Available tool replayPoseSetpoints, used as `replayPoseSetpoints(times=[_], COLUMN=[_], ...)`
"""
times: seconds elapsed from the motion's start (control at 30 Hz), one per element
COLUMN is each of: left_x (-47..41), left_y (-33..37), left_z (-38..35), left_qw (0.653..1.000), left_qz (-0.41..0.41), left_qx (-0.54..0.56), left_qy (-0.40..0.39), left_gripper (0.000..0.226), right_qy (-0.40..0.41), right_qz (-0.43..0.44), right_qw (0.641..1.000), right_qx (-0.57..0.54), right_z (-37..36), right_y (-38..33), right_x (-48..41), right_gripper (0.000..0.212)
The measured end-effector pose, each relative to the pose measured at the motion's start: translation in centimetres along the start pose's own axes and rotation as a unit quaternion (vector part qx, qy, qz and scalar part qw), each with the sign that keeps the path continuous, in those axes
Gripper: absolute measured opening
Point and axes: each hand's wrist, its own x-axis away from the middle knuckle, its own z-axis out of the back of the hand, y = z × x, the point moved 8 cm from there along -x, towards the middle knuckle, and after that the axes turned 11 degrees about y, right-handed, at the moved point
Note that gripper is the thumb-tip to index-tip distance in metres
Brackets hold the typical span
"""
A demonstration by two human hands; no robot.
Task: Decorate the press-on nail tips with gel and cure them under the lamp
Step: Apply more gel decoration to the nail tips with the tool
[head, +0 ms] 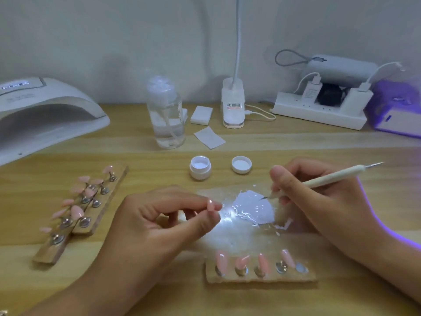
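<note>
Pinching a single pink nail tip (210, 205) between thumb and forefinger, the left hand (159, 224) sits low over the wooden table (296, 142), its other fingers curled loosely underneath. Just beyond those fingertips lies a shiny clear sheet (211, 192), glaring under the light, with a smear of white gel (252, 206) spread on it. The right hand (314, 201) grips a slim white dotting pen (330, 179) the way one holds a pencil, thumb and fingers closed round the lower shaft. Its fine metal point reaches down to the edge of the white gel, a little right of the pinched tip. Whether it touches the gel I cannot tell.

Past both sets of fingers, further up the table, stands an open gel pot (200, 167) with its lid (241, 164) upturned beside it. Nearer than the fingers, towards the person, a wooden holder strip (259, 277) carries four pink tips on metal studs. Left of the left hand's knuckles, two more strips (79, 213) lie side by side, touching, each with pink tips.

Far out beyond the left hand is a big white curing lamp (45, 110). Far beyond the right hand a small lamp (396, 115) glows violet. Between them, along the wall, are a clear pump bottle (165, 115), white wipes (209, 137), a desk lamp base (232, 103) and a power strip (319, 112) with plugs in it.
</note>
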Motion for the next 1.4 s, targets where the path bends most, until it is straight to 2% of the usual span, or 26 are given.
replayPoseSetpoints(times=[0.1, 0.27, 0.4, 0.7, 1.07, 1.2, 1.4], left_x=[0.2, 0.6, 0.8, 0.5, 0.6, 0.6, 0.7], left_y=[-0.8, -1.0, -1.1, -0.8, -1.0, -0.8, 0.0], left_z=[0.0, -0.3, -0.3, -0.4, -0.4, -0.6, -1.5], left_qw=[1.000, 0.998, 0.997, 0.999, 0.998, 0.999, 0.999], left_qz=[0.027, 0.052, 0.071, 0.039, 0.056, 0.048, 0.027], left_qx=[-0.008, -0.019, -0.008, 0.002, -0.002, -0.001, 0.003], left_qy=[-0.005, -0.013, -0.020, -0.010, 0.001, -0.008, -0.028], left_gripper=[0.013, 0.010, 0.012, 0.010, 0.013, 0.011, 0.010], right_qy=[0.007, -0.013, -0.023, -0.025, -0.037, -0.009, -0.036], right_qz=[-0.027, 0.014, 0.008, 0.037, 0.027, 0.044, 0.057], right_qw=[1.000, 0.999, 0.999, 0.997, 0.997, 0.997, 0.997], right_qx=[-0.002, 0.033, 0.031, 0.065, 0.054, 0.057, -0.039], right_z=[-0.2, -0.5, -0.7, -0.7, -0.9, -0.5, -1.4], right_y=[0.7, -0.1, 0.1, -0.1, 0.2, -0.5, -3.7], right_x=[0.3, 0.3, 0.4, 0.4, 0.4, 0.3, 0.3], right_gripper=[0.033, 0.035, 0.033, 0.034, 0.034, 0.034, 0.026])
